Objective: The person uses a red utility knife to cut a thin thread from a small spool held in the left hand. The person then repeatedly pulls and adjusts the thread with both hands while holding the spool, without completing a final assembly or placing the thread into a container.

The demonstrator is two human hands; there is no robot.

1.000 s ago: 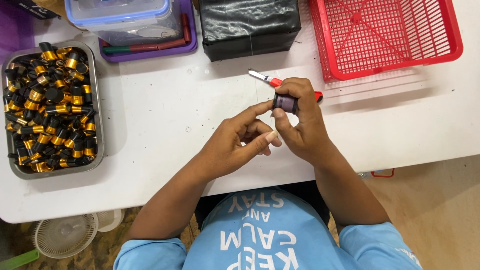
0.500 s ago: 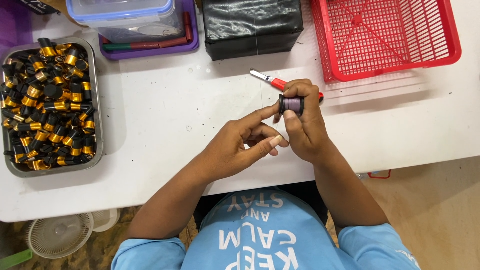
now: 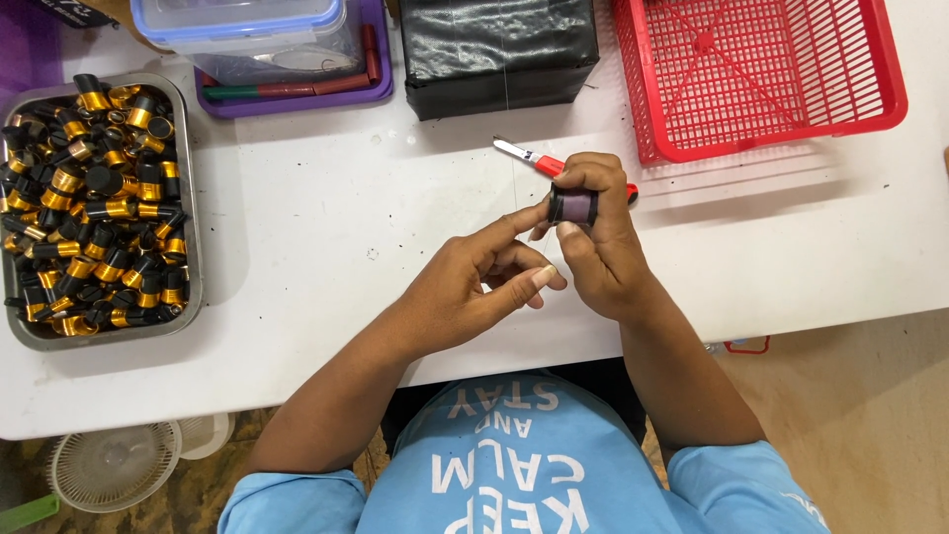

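Right hand [image 3: 603, 247] pinches small dark spool [image 3: 573, 206] between thumb and fingertips, above white table [image 3: 326, 218]; spool's long axis runs roughly left-right, ends facing sideways; left hand [image 3: 465, 287] loosely spread, holds nothing, forefinger stretched toward spool, tip just beside it; red-handled cutter [image 3: 539, 161] lies on table just beyond right hand, blade pointing away to left; metal tray [image 3: 193, 198] of black-and-gold caps well left of left hand; red basket [image 3: 761, 74] beyond right hand; black box [image 3: 499, 49] beyond both hands.
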